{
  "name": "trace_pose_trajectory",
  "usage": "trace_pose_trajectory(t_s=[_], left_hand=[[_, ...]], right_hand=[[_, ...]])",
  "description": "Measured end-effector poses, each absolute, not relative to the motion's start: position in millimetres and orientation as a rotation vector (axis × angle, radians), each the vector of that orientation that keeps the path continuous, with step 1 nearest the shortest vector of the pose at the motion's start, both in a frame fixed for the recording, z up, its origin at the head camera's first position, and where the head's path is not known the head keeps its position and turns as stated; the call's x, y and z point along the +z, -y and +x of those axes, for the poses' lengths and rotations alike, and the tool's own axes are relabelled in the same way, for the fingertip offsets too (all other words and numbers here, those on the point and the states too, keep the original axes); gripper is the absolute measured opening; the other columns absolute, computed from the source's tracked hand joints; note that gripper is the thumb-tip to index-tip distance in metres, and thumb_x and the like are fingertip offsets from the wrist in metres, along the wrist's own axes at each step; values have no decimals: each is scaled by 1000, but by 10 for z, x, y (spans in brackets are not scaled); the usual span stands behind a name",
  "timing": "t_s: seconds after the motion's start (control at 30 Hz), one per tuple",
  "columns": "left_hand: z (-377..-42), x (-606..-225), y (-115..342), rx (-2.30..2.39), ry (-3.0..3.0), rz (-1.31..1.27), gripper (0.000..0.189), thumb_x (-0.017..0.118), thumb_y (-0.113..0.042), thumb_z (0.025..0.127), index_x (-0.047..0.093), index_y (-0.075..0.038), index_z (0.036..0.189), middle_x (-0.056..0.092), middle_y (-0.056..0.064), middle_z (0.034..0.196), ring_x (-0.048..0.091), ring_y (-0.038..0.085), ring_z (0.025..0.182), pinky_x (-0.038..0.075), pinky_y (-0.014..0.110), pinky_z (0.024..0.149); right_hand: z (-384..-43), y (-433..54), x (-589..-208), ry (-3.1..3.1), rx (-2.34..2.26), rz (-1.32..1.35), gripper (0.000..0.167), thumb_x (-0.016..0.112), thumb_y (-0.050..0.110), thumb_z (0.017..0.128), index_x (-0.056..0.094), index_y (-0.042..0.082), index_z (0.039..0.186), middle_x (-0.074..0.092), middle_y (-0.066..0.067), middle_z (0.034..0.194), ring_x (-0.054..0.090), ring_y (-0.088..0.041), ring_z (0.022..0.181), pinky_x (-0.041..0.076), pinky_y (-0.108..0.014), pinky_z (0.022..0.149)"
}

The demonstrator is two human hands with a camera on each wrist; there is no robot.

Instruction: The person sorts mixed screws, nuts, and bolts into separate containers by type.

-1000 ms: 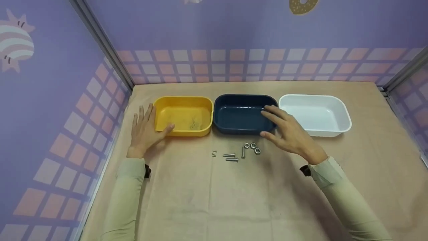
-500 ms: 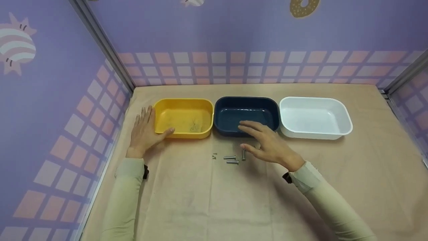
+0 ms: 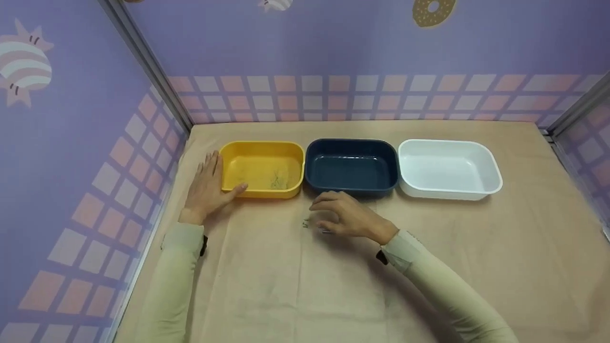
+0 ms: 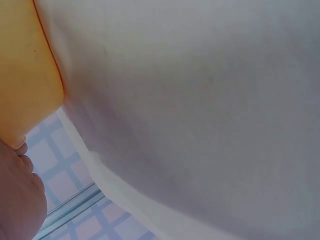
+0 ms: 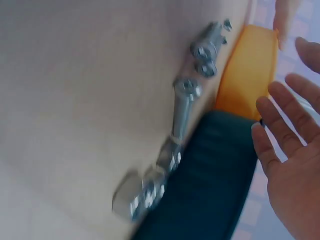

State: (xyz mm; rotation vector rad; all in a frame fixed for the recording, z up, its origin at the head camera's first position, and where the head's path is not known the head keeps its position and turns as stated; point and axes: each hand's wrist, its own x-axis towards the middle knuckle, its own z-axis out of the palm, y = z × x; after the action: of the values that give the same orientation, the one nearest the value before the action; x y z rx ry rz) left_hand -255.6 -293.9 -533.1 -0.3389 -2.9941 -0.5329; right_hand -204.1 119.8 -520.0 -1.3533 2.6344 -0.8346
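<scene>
My left hand (image 3: 206,190) rests against the left end of the yellow bin (image 3: 262,193), fingers straight and thumb over its front rim. My right hand (image 3: 348,216) hovers above the cloth in front of the dark blue bin (image 3: 351,192), fingers spread and slightly bent, holding nothing. Beneath it lie metal bolts (image 5: 182,110) and several hex nuts (image 5: 150,187), mostly covered by the hand in the head view but showing in the right wrist view. Tiny screws (image 3: 305,223) lie just left of its fingertips.
A white bin (image 3: 450,195) stands at the right end of the row, beside the blue one. Thin dark marks (image 3: 278,181) show on the yellow bin's floor. Patterned purple walls (image 3: 333,47) border the cloth-covered table (image 3: 267,286) at the back and sides.
My right hand has moved left and toward me, from the blue bin's right edge to over the bolts, covering the nuts and most bolts. The left hand has stayed at the yellow bin.
</scene>
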Motion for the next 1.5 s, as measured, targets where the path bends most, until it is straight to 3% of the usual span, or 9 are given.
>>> trace_pose_trajectory(t_s=[0.2,0.37,0.8,1.5], left_hand=[[-2596,-5283,2920,-539,2994,-344,119,59,-73,96,11,9,167,6,26,178,4,42,166,4,55,135],[-2614,-5281,2919,-537,2976,-351,119,58,-74,96,11,9,167,8,27,177,8,43,166,7,57,135],[-2571,-5321,2941,-609,2956,-341,118,61,-72,96,9,7,168,7,25,178,5,41,167,4,55,135],[-2557,-5369,2955,-628,2946,-344,116,65,-66,96,11,7,168,8,25,178,5,42,166,4,55,136]], right_hand=[[-2111,-1045,-5264,-2548,-887,-1483,22,80,14,96,82,10,118,75,-3,114,70,-20,108,57,-40,99],[-2125,-957,-5319,-2512,-928,-1455,14,79,7,96,84,10,109,75,-3,105,71,-16,98,61,-35,91],[-2146,-830,-5372,-2523,-852,-1433,14,77,2,97,85,9,106,75,-5,102,71,-18,98,61,-36,91],[-2125,-725,-5413,-2558,-711,-1432,13,74,7,100,86,11,104,76,-5,101,71,-21,97,60,-37,89]])
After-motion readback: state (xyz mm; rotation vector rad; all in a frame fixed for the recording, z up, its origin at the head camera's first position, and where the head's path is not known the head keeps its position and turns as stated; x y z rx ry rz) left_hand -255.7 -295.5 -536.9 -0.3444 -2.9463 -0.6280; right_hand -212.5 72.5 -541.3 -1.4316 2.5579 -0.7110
